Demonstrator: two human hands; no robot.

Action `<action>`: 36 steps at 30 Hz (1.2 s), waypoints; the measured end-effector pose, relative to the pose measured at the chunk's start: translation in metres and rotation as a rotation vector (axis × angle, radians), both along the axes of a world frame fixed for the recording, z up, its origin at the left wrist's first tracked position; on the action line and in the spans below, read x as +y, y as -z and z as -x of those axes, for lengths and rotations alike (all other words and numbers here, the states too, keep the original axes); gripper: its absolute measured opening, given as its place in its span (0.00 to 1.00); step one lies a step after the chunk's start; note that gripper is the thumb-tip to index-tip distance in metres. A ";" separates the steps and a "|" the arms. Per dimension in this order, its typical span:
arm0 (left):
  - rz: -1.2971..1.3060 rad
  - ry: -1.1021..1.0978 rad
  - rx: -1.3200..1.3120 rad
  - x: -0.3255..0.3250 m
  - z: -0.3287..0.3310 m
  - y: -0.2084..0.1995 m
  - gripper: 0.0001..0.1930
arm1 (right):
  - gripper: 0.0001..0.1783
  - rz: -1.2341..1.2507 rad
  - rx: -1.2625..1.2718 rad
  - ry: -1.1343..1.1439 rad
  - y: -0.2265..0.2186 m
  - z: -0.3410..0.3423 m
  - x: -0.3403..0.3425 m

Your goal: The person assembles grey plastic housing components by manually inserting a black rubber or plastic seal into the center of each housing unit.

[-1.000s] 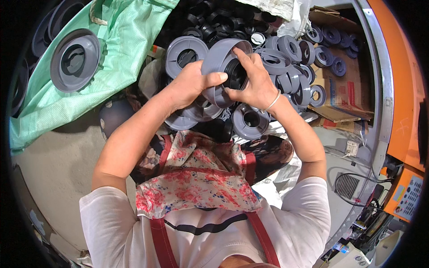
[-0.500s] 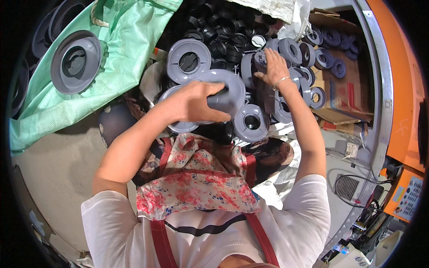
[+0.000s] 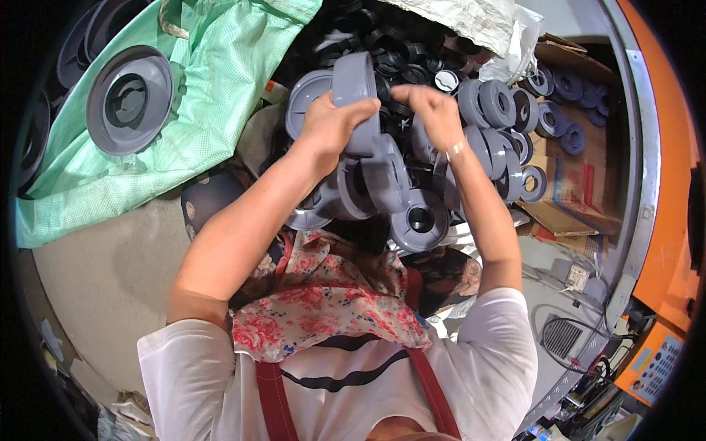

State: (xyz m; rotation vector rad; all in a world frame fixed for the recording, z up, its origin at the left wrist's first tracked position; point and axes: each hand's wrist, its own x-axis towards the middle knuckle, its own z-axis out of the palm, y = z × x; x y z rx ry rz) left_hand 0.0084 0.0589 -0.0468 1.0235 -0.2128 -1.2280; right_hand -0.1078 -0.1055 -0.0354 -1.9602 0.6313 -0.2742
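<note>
My left hand [image 3: 328, 128] is closed on the edge of a grey round plastic cover [image 3: 356, 77], which it holds tipped up on its side. A second grey cover [image 3: 305, 99] with a raised rim lies behind that hand. My right hand [image 3: 435, 117] is to the right, its fingers pinched together and pointing left toward the held cover. Whatever those fingers grip, if anything, is too small and dark to make out. Below my hands lie more grey covers, one with a black centre [image 3: 420, 218]. Past my hands is a heap of small black threaded plastic caps [image 3: 401, 55].
At left, a green woven sack [image 3: 213, 95] bears a grey cover with a black insert [image 3: 131, 101]. On the right, several grey rings [image 3: 497, 103] stand beside an open cardboard box [image 3: 581, 176]. An orange machine [image 3: 662, 147] edges the far right.
My left hand has raised a grey cover from flat to upright and moved up slightly. My right hand has left the grey parts at right and come left, its fingers now pinched.
</note>
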 end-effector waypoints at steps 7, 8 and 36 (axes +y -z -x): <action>0.046 -0.163 -0.923 -0.009 0.001 -0.001 0.20 | 0.17 0.896 1.071 -0.042 0.148 0.001 -0.104; 0.000 -0.132 -0.779 -0.006 -0.005 -0.005 0.18 | 0.13 0.938 1.028 -0.084 0.129 -0.010 -0.087; 0.254 0.318 0.246 0.022 -0.002 -0.029 0.15 | 0.46 0.921 0.082 -0.551 -0.075 0.033 0.052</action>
